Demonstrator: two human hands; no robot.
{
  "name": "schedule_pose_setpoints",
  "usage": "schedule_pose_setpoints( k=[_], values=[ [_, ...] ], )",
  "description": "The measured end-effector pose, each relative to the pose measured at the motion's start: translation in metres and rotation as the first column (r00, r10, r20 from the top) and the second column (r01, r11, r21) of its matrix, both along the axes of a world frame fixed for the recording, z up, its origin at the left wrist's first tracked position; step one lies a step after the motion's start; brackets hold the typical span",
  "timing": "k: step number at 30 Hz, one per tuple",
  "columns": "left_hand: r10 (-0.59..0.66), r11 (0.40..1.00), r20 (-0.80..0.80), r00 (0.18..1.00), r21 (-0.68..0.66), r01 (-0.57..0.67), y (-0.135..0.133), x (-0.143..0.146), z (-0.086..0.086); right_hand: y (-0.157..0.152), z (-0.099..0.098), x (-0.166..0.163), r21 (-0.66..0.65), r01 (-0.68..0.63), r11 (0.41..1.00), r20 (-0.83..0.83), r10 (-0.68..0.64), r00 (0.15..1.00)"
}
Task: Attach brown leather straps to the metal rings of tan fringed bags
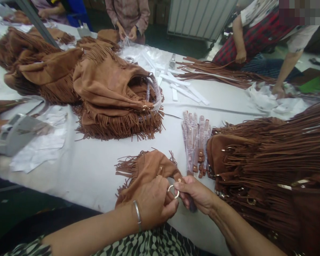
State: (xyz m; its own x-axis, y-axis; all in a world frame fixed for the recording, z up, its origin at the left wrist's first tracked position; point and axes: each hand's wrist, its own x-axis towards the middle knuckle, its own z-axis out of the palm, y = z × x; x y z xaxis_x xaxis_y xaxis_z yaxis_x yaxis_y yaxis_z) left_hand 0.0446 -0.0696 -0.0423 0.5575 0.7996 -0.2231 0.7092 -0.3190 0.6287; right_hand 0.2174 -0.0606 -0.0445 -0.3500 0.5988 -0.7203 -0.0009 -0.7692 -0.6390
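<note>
Metal ring [173, 191] sits pinched between both hands, the left hand [152, 202] pressing a small fringed suede bag [146, 170] to the white table [96, 167], the right hand [196, 195] gripping the ring's far side. Wrapped straps [196, 145] lie just beyond; fringed bags [269, 167] pile rightward.

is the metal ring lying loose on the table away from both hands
No, the metal ring is pinched between the left hand and right hand.
</note>
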Motion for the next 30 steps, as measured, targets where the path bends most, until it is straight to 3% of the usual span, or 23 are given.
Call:
schedule_pose_setpoints(
  k=[2,5,9,15,17,19,20,22,23,24,26,30],
  values=[
    [-0.011,0.998,-0.050,0.999,0.063,0.014,-0.002,0.003,0.002,0.000,0.004,-0.005,0.016,0.027,0.999,0.045,-0.028,0.999],
    [0.012,0.999,-0.125,0.992,0.034,-0.008,-0.003,0.007,0.002,-0.002,0.005,-0.010,0.096,0.035,0.995,0.079,-0.043,0.996],
    [0.036,0.999,-0.152,0.988,0.003,-0.036,-0.002,0.008,0.002,-0.007,0.003,-0.001,0.159,-0.106,0.982,0.020,0.104,0.994],
    [-0.040,0.999,-0.002,0.999,-0.003,0.040,-0.001,0.003,0.007,-0.018,0.000,0.031,0.120,-0.320,0.940,-0.051,0.328,0.943],
    [-0.012,0.995,0.118,0.993,-0.101,0.024,0.004,0.001,0.004,-0.018,0.000,0.038,0.106,-0.352,0.930,-0.027,0.356,0.934],
    [0.040,0.929,0.272,0.961,-0.364,0.064,0.011,0.002,-0.003,-0.017,-0.001,0.043,0.103,-0.357,0.928,-0.003,0.359,0.933],
    [0.081,0.847,0.346,0.935,-0.518,0.118,0.015,0.002,-0.007,-0.016,-0.001,0.044,0.100,-0.359,0.928,-0.001,0.361,0.933],
    [0.215,0.629,0.444,0.870,-0.744,0.225,0.023,0.005,-0.015,-0.014,0.000,0.045,0.088,-0.357,0.930,-0.002,0.358,0.934],
    [0.289,0.545,0.459,0.840,-0.800,0.250,0.025,0.006,-0.017,-0.015,0.000,0.045,0.083,-0.349,0.933,-0.004,0.351,0.936],
    [0.347,0.502,0.468,0.813,-0.825,0.260,0.027,0.007,-0.019,-0.015,0.000,0.045,0.080,-0.340,0.937,-0.008,0.341,0.940],
    [0.400,0.487,0.482,0.779,-0.832,0.265,0.029,0.007,-0.021,-0.018,0.000,0.043,0.089,-0.297,0.951,-0.020,0.300,0.954],
    [0.338,0.445,0.511,0.790,-0.827,0.344,0.029,0.005,-0.022,-0.021,-0.003,0.039,0.156,-0.103,0.982,-0.036,0.110,0.993]
  ],
)
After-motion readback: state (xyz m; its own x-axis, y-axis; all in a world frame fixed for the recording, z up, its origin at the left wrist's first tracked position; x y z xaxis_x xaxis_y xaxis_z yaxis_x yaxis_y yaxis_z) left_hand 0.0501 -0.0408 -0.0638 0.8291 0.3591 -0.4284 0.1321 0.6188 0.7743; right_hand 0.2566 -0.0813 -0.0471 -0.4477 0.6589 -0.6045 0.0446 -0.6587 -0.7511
